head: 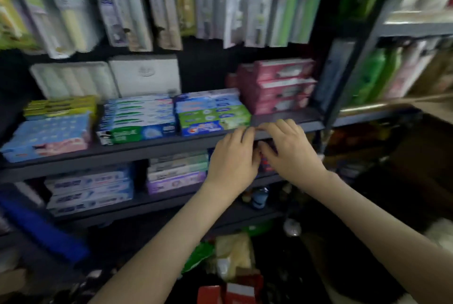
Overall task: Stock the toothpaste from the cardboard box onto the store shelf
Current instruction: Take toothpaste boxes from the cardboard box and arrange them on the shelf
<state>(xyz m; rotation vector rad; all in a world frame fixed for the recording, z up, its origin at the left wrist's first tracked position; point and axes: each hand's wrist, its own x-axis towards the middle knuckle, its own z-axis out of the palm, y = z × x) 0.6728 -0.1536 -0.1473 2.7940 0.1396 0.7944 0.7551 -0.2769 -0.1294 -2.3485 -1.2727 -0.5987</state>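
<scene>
1. A reddish toothpaste box [266, 165] shows between both hands, just under the shelf [159, 148] edge — blurred, mostly hidden.
2. The left hand [232, 156] and right hand [291, 149] curl around it from either side.
3. Stacked cartons [213, 112] fill the shelf alongside.

Toothpaste boxes [139, 117] in stacks along the shelf [147, 150], further stacks [176, 172] underneath.

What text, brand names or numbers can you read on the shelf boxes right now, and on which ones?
Nothing reads clearly; the picture is motion-blurred.
Green and blue toothpaste box: large white lettering, too blurred to read.
Blue and white boxes on the lower shelf: dark lettering, too blurred.
Pink boxes: print too blurred.
Hanging packs above: too small and blurred.
</scene>
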